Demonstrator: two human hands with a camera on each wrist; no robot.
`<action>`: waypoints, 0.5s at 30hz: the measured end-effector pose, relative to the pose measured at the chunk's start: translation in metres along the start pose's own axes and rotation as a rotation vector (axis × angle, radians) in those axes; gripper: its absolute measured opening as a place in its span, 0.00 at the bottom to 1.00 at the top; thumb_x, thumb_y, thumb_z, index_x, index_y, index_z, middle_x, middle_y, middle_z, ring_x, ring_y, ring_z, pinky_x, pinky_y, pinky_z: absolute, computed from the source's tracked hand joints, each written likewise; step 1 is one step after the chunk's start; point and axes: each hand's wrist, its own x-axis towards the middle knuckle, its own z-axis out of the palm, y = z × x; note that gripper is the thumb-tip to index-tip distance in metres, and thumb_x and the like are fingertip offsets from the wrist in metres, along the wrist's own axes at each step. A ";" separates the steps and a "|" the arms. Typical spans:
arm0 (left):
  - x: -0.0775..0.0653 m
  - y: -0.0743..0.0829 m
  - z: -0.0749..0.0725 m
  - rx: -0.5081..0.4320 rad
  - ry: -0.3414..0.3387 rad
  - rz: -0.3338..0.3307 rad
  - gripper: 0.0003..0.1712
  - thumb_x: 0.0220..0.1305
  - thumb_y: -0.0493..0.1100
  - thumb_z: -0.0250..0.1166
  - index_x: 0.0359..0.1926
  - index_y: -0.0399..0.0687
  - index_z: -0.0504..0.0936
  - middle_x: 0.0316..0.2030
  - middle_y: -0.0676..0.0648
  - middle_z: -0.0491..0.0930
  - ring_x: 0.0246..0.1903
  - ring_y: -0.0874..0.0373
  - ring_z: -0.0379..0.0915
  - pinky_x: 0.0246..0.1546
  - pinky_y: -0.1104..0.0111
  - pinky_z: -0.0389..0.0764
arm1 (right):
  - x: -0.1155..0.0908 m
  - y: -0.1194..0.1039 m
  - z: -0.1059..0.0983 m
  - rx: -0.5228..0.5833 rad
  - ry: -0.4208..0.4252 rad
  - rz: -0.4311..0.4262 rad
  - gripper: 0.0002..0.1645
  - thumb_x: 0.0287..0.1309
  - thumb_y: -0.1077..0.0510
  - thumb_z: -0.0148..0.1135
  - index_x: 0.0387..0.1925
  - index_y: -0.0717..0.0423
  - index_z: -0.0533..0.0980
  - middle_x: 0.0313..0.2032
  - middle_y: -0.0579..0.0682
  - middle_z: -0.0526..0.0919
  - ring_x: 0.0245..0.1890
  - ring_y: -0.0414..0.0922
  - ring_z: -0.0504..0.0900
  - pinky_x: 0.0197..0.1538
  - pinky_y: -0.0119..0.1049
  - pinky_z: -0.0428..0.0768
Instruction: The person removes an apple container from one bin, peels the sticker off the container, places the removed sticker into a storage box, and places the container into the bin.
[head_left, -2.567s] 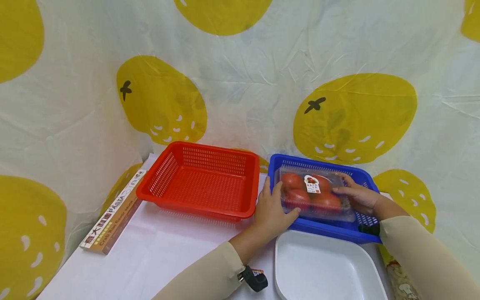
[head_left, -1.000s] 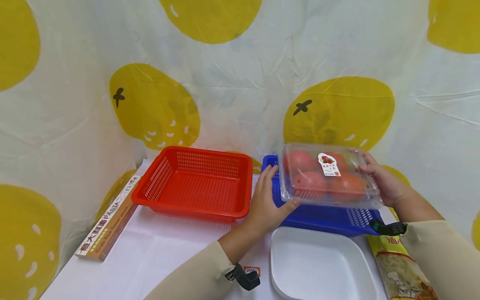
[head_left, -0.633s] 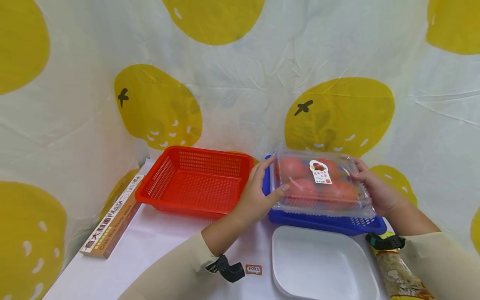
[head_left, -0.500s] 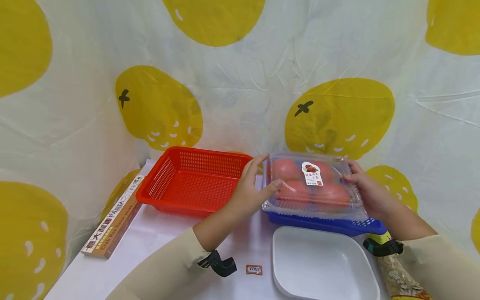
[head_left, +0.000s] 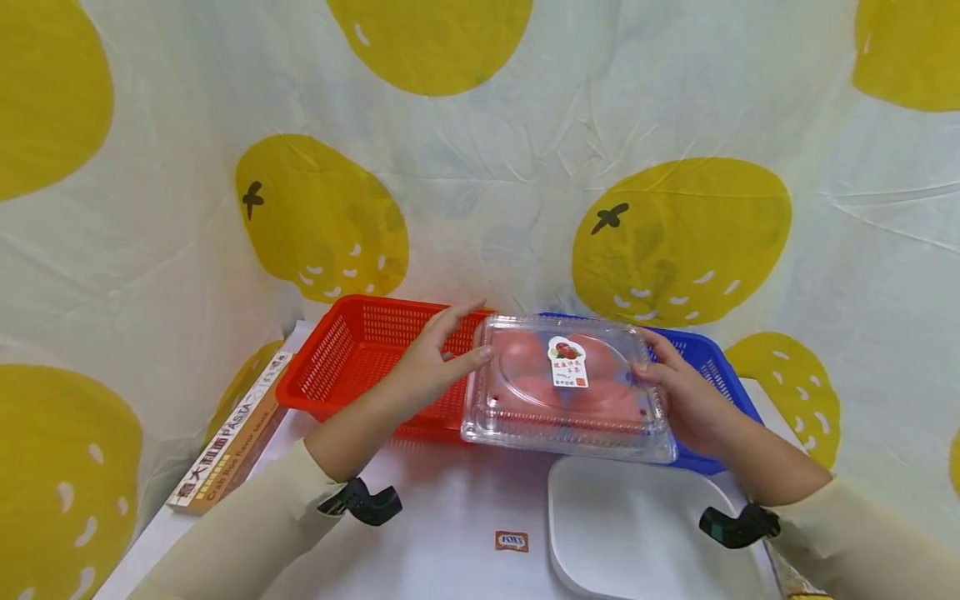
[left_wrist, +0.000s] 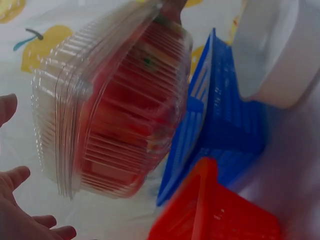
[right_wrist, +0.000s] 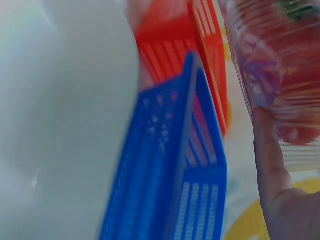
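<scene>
A clear plastic box of tomatoes (head_left: 525, 427) with a white label hangs above the gap between the baskets, its left end over the red basket (head_left: 330, 385) and its right over the blue basket (head_left: 701, 367). My right hand (head_left: 693, 404) grips the box's right end, thumb on the lid. My left hand (head_left: 423, 367) is spread beside the left end. In the left wrist view, its fingers (left_wrist: 17, 176) stand apart from the tomato box (left_wrist: 132, 110). A finger of my right hand (right_wrist: 280, 192) presses the box's side in the right wrist view.
A white tray (head_left: 637, 525) lies in front of the blue basket. An orange Fox's packet (head_left: 512, 542) is left of it. A pasta box (head_left: 232, 437) leans along the left wall. Part of a food bag (head_left: 795, 575) shows under the right forearm. Patterned cloth hangs behind.
The tomato box has come up out of the blue basket and moved left toward the red one. My left hand has moved left, away from the box's end; my right hand travels with it.
</scene>
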 end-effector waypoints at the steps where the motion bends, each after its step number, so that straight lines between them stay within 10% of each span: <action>1: -0.003 -0.001 -0.004 -0.005 -0.003 -0.018 0.41 0.69 0.59 0.72 0.78 0.79 0.65 0.78 0.56 0.60 0.80 0.45 0.53 0.69 0.37 0.72 | 0.001 0.001 0.006 0.003 -0.001 0.001 0.29 0.84 0.51 0.46 0.76 0.27 0.53 0.60 0.43 0.80 0.52 0.47 0.89 0.52 0.48 0.89; 15: -0.044 -0.019 -0.056 -0.080 -0.003 -0.089 0.40 0.72 0.53 0.72 0.79 0.69 0.65 0.74 0.47 0.66 0.74 0.40 0.60 0.53 0.48 0.88 | 0.026 0.024 0.092 -0.032 0.112 0.029 0.37 0.77 0.52 0.57 0.79 0.33 0.53 0.73 0.57 0.63 0.61 0.50 0.82 0.58 0.49 0.86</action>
